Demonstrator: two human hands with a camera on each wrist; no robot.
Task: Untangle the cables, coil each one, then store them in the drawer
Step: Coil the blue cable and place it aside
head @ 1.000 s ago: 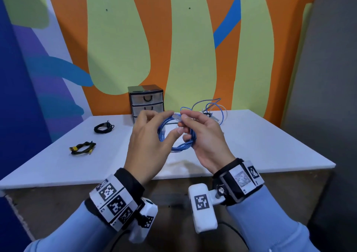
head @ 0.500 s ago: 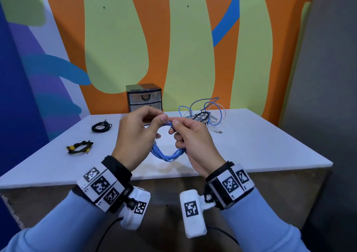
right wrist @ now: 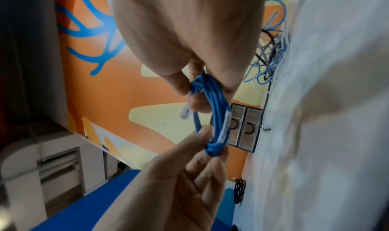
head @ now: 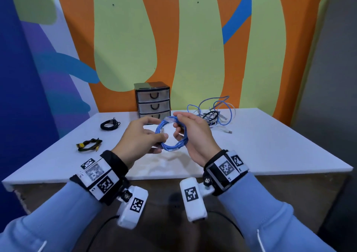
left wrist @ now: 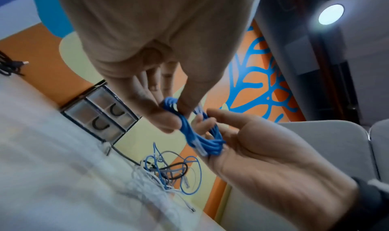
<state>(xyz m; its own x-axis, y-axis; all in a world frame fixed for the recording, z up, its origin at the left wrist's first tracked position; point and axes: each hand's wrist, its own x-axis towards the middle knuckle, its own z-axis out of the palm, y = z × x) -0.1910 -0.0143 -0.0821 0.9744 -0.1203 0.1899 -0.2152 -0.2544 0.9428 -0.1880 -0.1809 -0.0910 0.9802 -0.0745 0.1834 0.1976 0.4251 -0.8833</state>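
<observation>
I see both hands pinching blue cable coil [head: 172,135]: left hand [head: 139,138], right hand [head: 194,135]. Drawer unit [head: 153,101] beyond hands, drawers closed, contents indiscernible.

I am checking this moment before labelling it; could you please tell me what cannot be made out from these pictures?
- Drawer contents: the drawer unit is shut and its fronts are cloudy in the head view.
- Bottom drawer: partly covered by the left hand in the head view.
- How many cables form the tangled pile: strands overlap and are too thin.
- Blue cable coil: both hands, including the right hand, hide parts of it; the loop count is unclear.
</observation>
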